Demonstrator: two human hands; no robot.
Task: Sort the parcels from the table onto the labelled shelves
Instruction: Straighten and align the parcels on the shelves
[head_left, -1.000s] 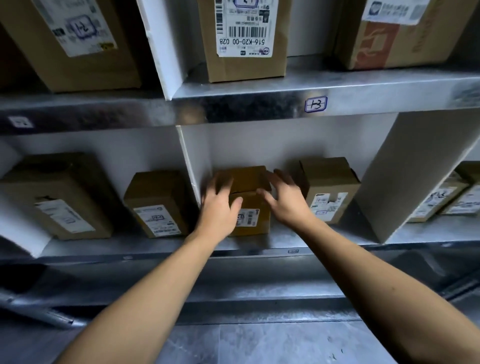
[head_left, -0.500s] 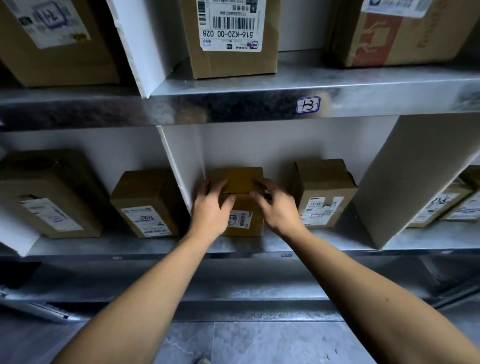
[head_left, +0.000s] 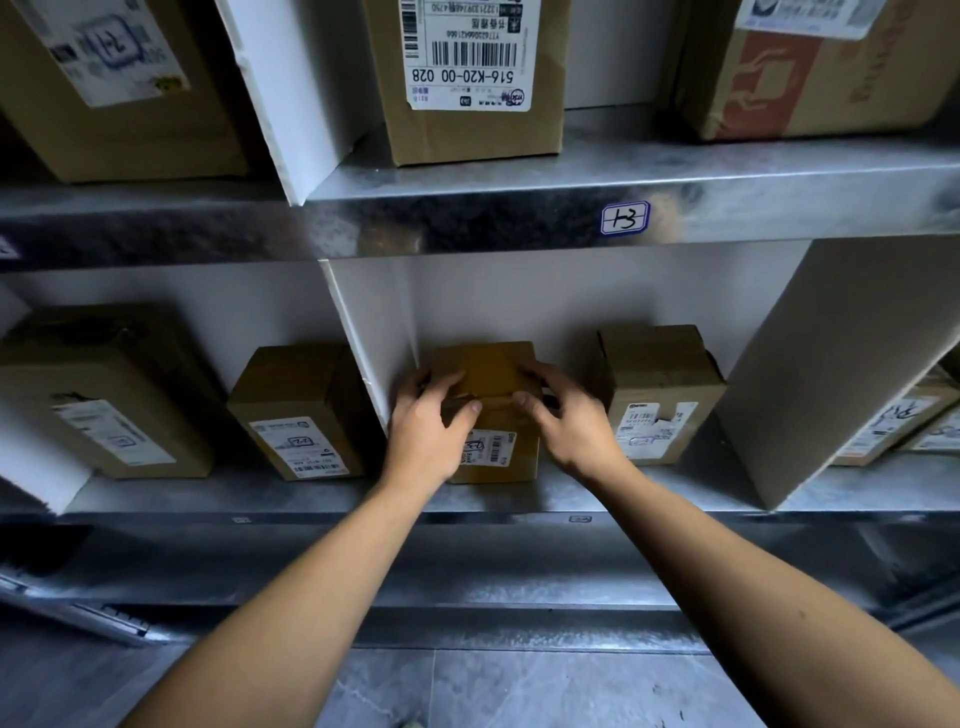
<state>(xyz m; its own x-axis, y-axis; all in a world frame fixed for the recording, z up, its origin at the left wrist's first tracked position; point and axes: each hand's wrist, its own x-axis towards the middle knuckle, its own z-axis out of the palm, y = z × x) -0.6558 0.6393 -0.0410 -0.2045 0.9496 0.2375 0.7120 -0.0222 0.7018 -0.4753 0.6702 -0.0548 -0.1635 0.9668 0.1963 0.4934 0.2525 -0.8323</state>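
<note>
Small parcel (head_left: 493, 366) stands on the lower shelf (head_left: 519, 500) at centre frame, just beside the white divider (head_left: 375, 358); a second parcel (head_left: 662, 384) sits near, to its right. Left hand (head_left: 423, 436) grips its left top edge, fingers curled over, thumb across the front; right hand (head_left: 566, 423) grips the right side likewise (thumb on the top front edge); both forearms extended from the bottom of the frame.

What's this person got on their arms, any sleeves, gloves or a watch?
Nothing worn shows. The left arm and right arm are bare up to the frame edge, with no sleeves. The left grip and right grip carry no gloves or rings, and neither wrist has a watch or band.
</note>
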